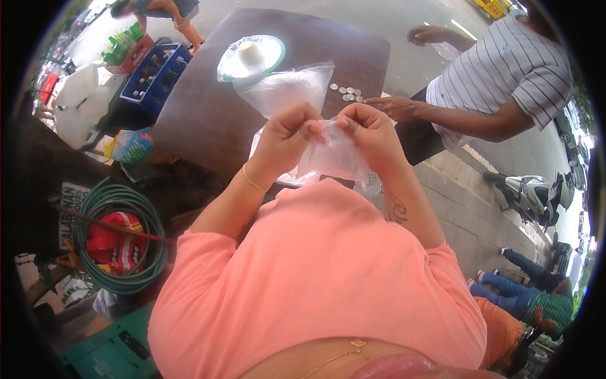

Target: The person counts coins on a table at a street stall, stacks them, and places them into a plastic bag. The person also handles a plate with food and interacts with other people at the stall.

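Observation:
A thin clear plastic bag (334, 158) hangs between my hands, close in front of my chest. My left hand (289, 137) pinches its upper edge between thumb and fingers. On the other side, my right hand (374, 135) grips the same edge, thumbs facing each other a short gap apart. Just beyond my hands, another clear plastic bag (289, 87) lies on the brown table (199, 118). Behind it sits a shiny round plate (229, 59) with a green rim and a pale, cup-like object (251, 53) on it. Several coins (350, 90) lie on the tabletop to the right.
A person in a striped shirt (483, 71) stands at the right, one hand (400, 108) by the coins. Bottle crates, one blue (156, 76) and one red (135, 54), stand left of the table. A coiled green hose (87, 256) hangs at lower left. A motorcycle (528, 189) is parked right.

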